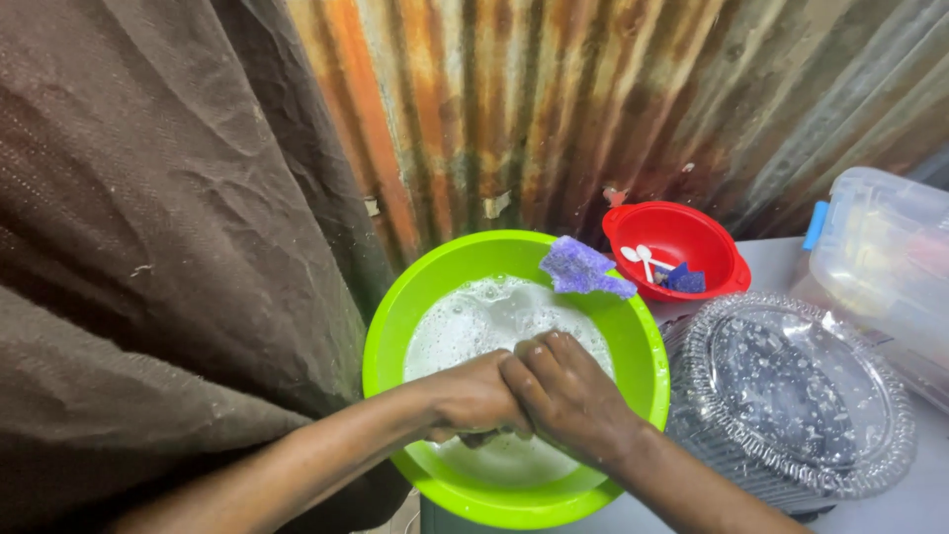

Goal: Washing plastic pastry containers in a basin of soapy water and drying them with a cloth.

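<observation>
- While suds fill the green basin [395, 326] at the table's [919, 504] left edge, both hands meet low inside it.
- Left hand [473, 399] is curled shut; what it grips is hidden (suds cover it).
- Right hand [565, 393] folds over the left, fingers closed; contents can't be told.
- Purple sponge [583, 268] rests on the basin's far rim, untouched.
- Washing looks midway: the clear ribbed tray [791, 396] sits wet just beside the basin, the red bowl [675, 247] with a white spoon [641, 257] behind.

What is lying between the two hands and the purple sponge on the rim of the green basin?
Nothing visible: between the left hand, the right hand and the purple sponge lies only foamy water in the green basin.
</observation>
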